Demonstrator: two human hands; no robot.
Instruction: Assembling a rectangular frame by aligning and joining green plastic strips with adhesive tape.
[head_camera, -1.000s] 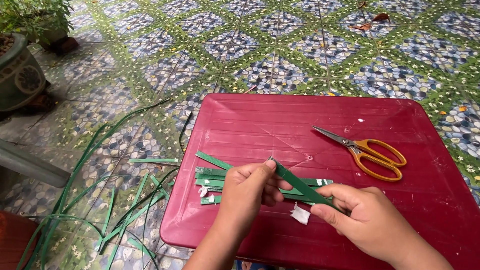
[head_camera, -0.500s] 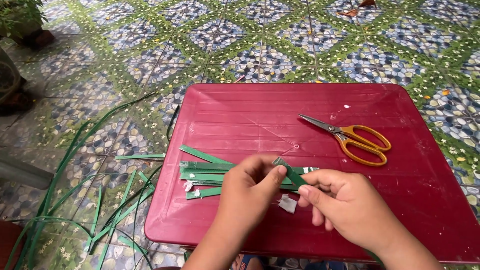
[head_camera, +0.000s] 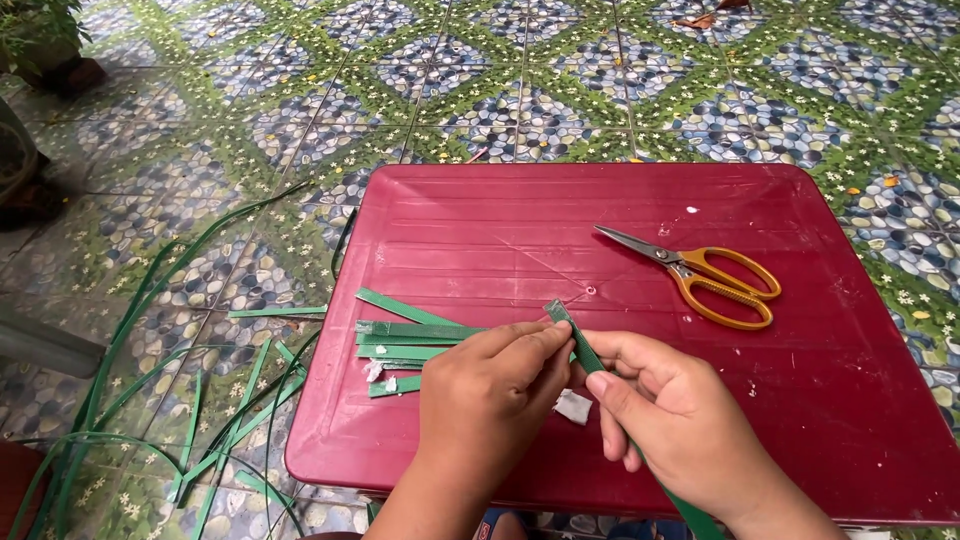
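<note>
Both hands hold one long green leaf strip (head_camera: 570, 330) over the near part of a dark red plastic table (head_camera: 620, 230). My left hand (head_camera: 490, 395) pinches the strip near its upper tip with thumb and forefinger. My right hand (head_camera: 670, 425) grips the same strip lower down, and the strip runs on under it toward the bottom edge. A small pile of cut green strips (head_camera: 400, 340) lies on the table just left of my left hand. A small white scrap (head_camera: 573, 406) lies between my hands.
Scissors with yellow handles (head_camera: 705, 275) lie shut on the table to the right, blades pointing left. Several long green leaf strips (head_camera: 150, 400) are scattered on the patterned tile floor left of the table. A potted plant (head_camera: 40, 45) stands at the far left.
Both hands have drawn closer together on the strip, and its tip now stands more upright. The view has shifted slightly, so the table sits lower and to the left in frame.
</note>
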